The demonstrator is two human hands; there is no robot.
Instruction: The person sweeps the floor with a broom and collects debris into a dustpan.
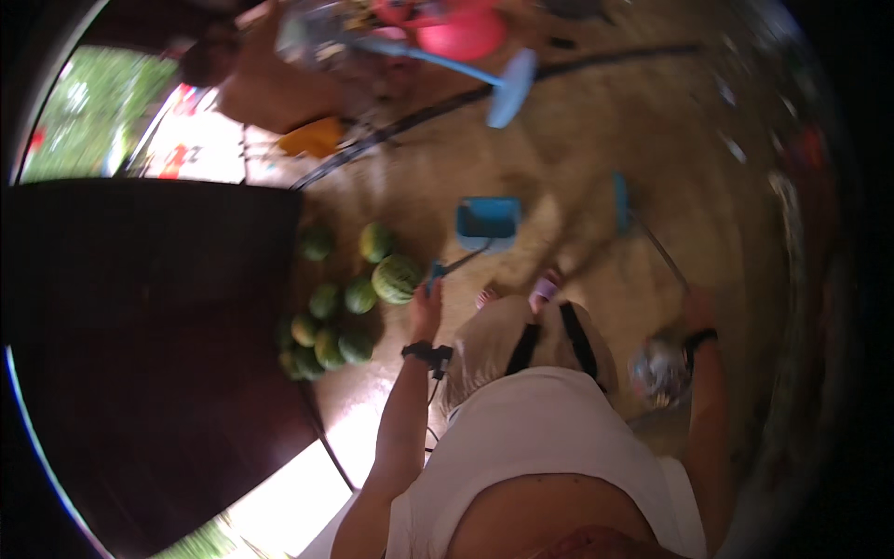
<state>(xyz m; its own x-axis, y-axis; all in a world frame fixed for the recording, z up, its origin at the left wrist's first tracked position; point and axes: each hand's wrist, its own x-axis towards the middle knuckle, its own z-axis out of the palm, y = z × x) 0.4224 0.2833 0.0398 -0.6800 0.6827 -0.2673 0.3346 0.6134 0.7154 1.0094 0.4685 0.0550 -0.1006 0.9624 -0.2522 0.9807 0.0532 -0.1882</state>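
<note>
My left hand (426, 312) is closed round the upper end of the handle of a blue long-handled dustpan (504, 244). The pan hangs or rests over the floor ahead of my feet, its open side facing away from me; whether it touches the floor I cannot tell. Out to the right, my right hand (697, 309), blurred, grips the thin stick of a broom (621, 203) with a blue head. That head is low, to the right of the dustpan and apart from it.
Several watermelons (396, 279) lie on the brown floor (577, 140) left of the dustpan. A large dark panel or tabletop (149, 363) fills the left. At the top are a blurred pale-blue long-handled thing (512, 88) and a pink-red object (461, 33). A shiny blurred bundle (659, 373) sits beside my right forearm.
</note>
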